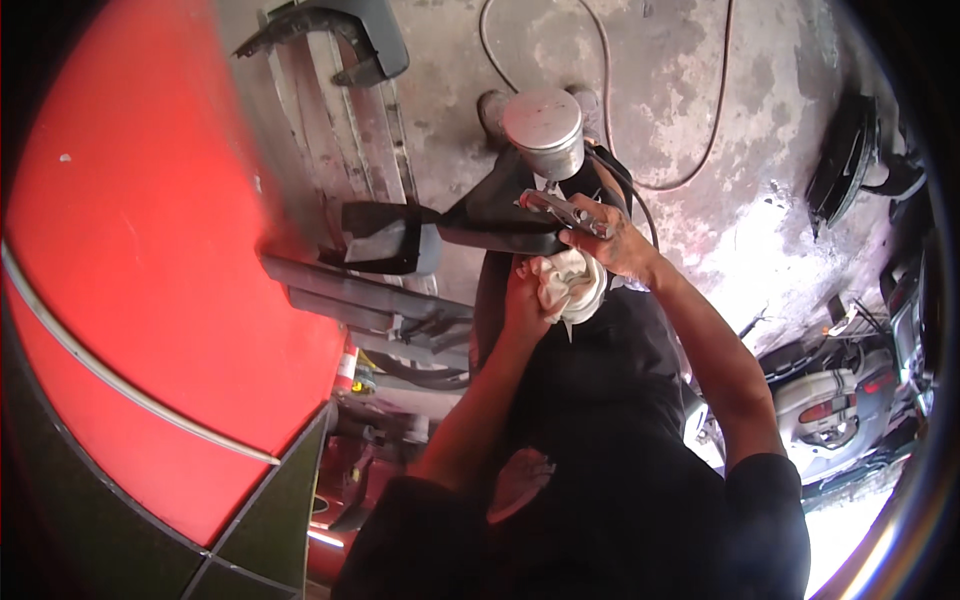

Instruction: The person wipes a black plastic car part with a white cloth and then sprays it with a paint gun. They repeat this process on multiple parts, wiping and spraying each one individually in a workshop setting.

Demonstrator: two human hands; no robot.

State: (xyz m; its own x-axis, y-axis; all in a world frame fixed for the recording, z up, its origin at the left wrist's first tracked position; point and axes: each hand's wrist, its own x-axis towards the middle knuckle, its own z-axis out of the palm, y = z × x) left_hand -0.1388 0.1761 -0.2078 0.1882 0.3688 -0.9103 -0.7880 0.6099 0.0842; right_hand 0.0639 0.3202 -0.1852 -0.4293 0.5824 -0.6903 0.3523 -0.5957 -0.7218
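My right hand (612,240) is closed around the handle of a metal spray gun (566,212). A round silver cup (545,125) with a lid is joined to the gun on its far side. In my left hand (522,305), close in front of my body, is a crumpled white cloth (570,285), gripped by its left side. Just beyond the cloth, a dark plastic trim piece (500,237) reaches leftward from near my right fingers. What bears its weight cannot be made out.
Left of me rises a large red panel (150,220). Dark trim pieces (375,300) lie on a slatted rack (345,130), with a curved black arch piece (340,30) at its far end. A hose (718,120) loops over the stained concrete floor. Car parts (825,405) crowd the right side.
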